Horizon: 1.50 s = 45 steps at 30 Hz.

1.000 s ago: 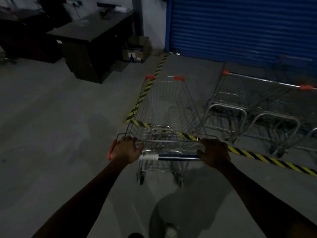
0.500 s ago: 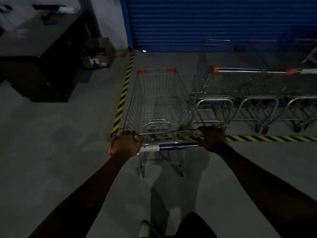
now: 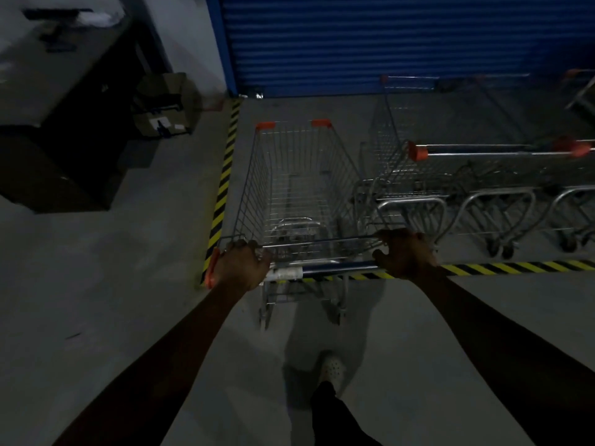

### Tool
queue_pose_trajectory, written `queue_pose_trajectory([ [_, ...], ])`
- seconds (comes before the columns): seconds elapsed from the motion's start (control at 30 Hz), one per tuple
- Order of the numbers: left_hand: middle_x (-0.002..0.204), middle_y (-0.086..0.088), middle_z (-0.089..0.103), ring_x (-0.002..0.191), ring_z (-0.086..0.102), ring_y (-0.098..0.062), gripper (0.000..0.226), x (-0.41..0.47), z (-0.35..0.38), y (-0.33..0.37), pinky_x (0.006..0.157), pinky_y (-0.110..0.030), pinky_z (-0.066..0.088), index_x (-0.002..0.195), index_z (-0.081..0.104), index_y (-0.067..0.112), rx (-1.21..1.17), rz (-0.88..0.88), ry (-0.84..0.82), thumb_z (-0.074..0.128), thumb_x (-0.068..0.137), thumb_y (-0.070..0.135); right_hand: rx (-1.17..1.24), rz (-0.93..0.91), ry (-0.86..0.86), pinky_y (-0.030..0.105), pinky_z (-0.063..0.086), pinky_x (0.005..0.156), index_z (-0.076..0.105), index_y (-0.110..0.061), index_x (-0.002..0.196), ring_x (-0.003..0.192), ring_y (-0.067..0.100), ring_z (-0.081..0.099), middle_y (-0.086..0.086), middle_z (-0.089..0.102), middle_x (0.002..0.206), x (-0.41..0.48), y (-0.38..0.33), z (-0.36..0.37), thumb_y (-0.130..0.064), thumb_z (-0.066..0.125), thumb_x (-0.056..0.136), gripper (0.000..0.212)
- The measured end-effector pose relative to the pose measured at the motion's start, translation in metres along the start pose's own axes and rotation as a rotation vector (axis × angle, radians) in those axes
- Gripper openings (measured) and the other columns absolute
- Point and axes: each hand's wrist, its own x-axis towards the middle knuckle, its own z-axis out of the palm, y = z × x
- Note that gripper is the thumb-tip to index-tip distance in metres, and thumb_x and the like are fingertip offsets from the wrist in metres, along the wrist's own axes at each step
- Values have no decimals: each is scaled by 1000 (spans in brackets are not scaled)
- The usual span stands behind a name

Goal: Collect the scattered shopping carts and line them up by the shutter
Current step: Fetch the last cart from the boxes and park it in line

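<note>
Cart handle (image 3: 335, 268) under both fists, seemingly.

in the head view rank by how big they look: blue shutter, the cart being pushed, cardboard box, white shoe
1. blue shutter
2. cart being pushed
3. cardboard box
4. white shoe

The shutter is cut off by the frame, and the shoe is nearest the camera, so this ranks appearance only.

Dim light where I stand: grey concrete floor (image 3: 96, 284) crossed by yellow-black hazard tape (image 3: 225, 175), dark desk (image 3: 64, 123) at left against a pale wall (image 3: 180, 33), cardboard box (image 3: 164, 104) beside it.
</note>
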Motion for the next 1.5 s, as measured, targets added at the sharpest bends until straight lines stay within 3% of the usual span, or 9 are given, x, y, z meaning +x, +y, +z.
queue_pose_trajectory([
  [0.13, 129, 4, 60, 123, 52, -24, 58, 62, 6, 5, 107, -48, 32, 116, 61, 31, 61, -13, -83, 22, 84, 59, -42, -19, -16, 43, 30, 109, 46, -32, 147, 135, 27, 47, 4, 57, 143, 56, 18, -10, -67, 41, 88, 69],
  [0.23, 133, 10, 56, 128, 48, -21, 57, 102, 9, 11, 108, -52, 28, 117, 59, 36, 55, -32, -118, 21, 84, 61, -40, -29, -34, 41, 31, 111, 46, -33, 147, 135, 26, 48, 3, 56, 145, 93, 27, -21, -74, 22, 75, 87],
  [0.4, 130, -1, 61, 126, 52, -25, 40, 151, 1, 35, 112, -49, 25, 118, 60, 31, 10, -43, -29, 36, 94, 53, -49, -46, -12, 47, 25, 113, 52, -28, 143, 129, 25, 54, 3, 60, 140, 146, 44, -22, -68, 15, 77, 85],
  [0.53, 132, -5, 62, 126, 53, -29, 55, 183, -5, 48, 109, -45, 30, 122, 63, 28, -2, -30, -7, 32, 89, 60, -24, -40, -26, 52, 17, 117, 50, -23, 144, 132, 24, 52, 4, 58, 142, 179, 54, -25, -61, 24, 86, 75],
  [0.73, 136, -4, 60, 130, 50, -29, 72, 224, -7, 55, 111, -48, 28, 128, 62, 26, -16, -2, 7, 23, 83, 67, -16, -51, 22, 49, 23, 116, 55, -23, 139, 127, 22, 56, 4, 65, 133, 211, 63, -35, -56, 33, 93, 60],
  [0.93, 122, -5, 67, 119, 56, -30, 65, 248, -1, 49, 103, -46, 41, 114, 64, 25, 39, 12, 23, 26, 82, 67, -41, -37, 46, 48, 21, 113, 58, -23, 136, 128, 24, 55, 6, 64, 135, 230, 62, -38, -62, 20, 84, 75],
  [1.1, 136, -1, 58, 129, 47, -28, 64, 256, -5, 45, 107, -47, 32, 129, 57, 29, 58, -17, -28, 27, 86, 66, -38, -60, 25, 48, 25, 115, 56, -26, 138, 128, 25, 55, 5, 62, 137, 247, 59, -43, -60, 33, 91, 62],
  [1.27, 130, -1, 60, 123, 49, -30, 66, 265, -8, 40, 102, -48, 36, 120, 60, 29, 41, -34, -8, 22, 83, 67, -43, -58, -7, 47, 24, 114, 53, -30, 141, 132, 22, 53, 1, 60, 140, 266, 54, -48, -65, 32, 87, 67],
  [1.5, 133, -4, 61, 126, 48, -32, 54, 298, -25, 21, 103, -45, 38, 126, 60, 28, 87, 20, 11, 40, 89, 62, -2, -24, -9, 47, 24, 116, 51, -25, 144, 133, 25, 50, 5, 58, 143, 280, 29, -48, -62, 36, 92, 66],
])
